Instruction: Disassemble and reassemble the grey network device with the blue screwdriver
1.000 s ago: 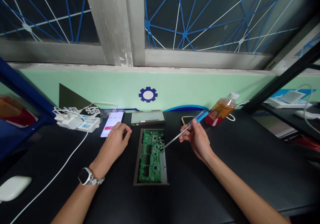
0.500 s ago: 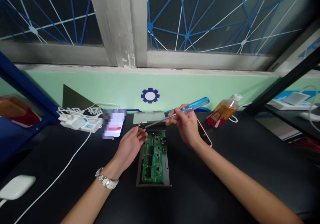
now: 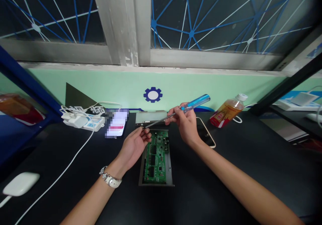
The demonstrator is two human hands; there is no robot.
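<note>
A screwdriver with a clear blue handle is gripped in my right hand, its long shaft slanting down to the left. The shaft's tip meets the fingertips of my left hand, which are pinched together; whatever lies between them is too small to make out. Below both hands, a green circuit board sits in a shallow metal tray on the black table. My left fingers hang over the board's far left corner and partly cover it. A watch and a bracelet circle my left wrist.
Behind the board lies a pale metal cover. A lit phone and a white power strip are at left. A dark phone and a drink bottle stand or lie at right. A white cable crosses the table.
The view has shifted slightly, moving everything a little to the right. Both hands keep the same hold, the screwdriver tip still at my left fingertips.
</note>
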